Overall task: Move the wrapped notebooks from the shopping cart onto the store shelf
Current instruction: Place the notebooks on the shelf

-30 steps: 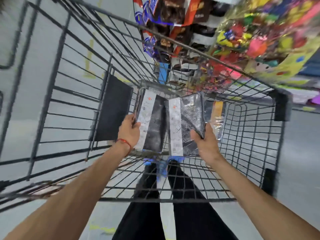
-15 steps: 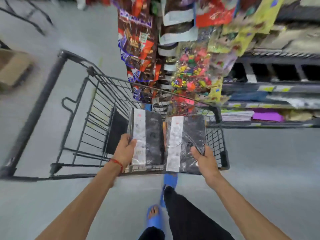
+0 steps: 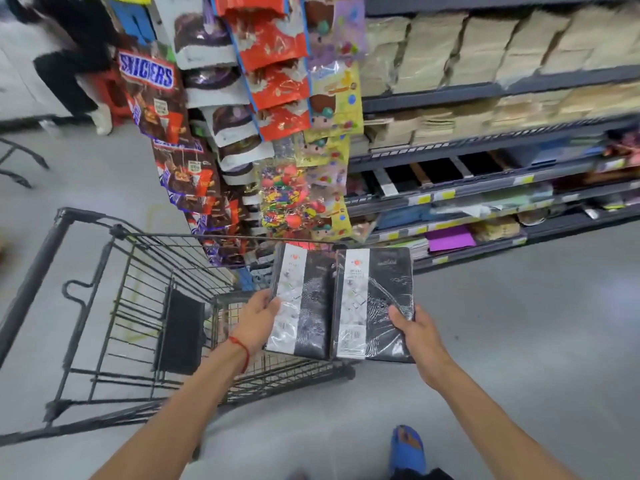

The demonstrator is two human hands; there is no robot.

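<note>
The left hand (image 3: 258,320) is closed on the left edge of one black plastic-wrapped notebook with a white band (image 3: 299,301); the right hand (image 3: 417,332) grips the lower right corner of a second like notebook (image 3: 374,303). Both forearms reach forward, holding the notebooks side by side above the dark wire shopping cart (image 3: 138,306), near the grey store shelf (image 3: 485,199).

Two wrapped notebooks (image 3: 300,299) (image 3: 374,303), two hands (image 3: 258,318) (image 3: 417,336), one shopping cart (image 3: 114,306), one blue sandal (image 3: 407,448)

Bare floor (image 3: 519,323) toward the shelf (image 3: 485,199); cart (image 3: 145,271) and hanging candy bags (image 3: 194,174) leftward.
</note>
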